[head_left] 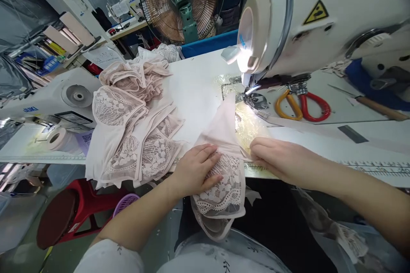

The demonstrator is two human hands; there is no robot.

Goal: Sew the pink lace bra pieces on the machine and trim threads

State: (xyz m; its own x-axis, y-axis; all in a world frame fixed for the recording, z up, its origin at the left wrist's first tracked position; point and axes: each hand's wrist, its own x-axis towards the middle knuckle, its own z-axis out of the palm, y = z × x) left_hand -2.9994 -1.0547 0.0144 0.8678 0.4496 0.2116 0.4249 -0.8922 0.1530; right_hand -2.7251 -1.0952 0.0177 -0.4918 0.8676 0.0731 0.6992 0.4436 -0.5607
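A pale pink lace bra piece [221,187] lies over the table's front edge, its plain fabric corner reaching up to the needle area of the sewing machine [272,25]. My left hand [199,169] rests on this piece with fingers spread over the lace and the seam. At the right edge of the same piece, my right hand [272,155] is closed, pinching the fabric edge; its fingertips are partly hidden. Left of my hands lies a heap of similar lace bra pieces [137,136]. A narrow pale strip [307,127] runs from the machine toward the right.
Scissors with orange and red handles [301,104] lie behind my right hand, near a wooden-handled pointed tool [381,106]. Another sewing machine [48,98] stands at left. A large fan [182,4] is behind the table, and a red stool [86,209] stands below left.
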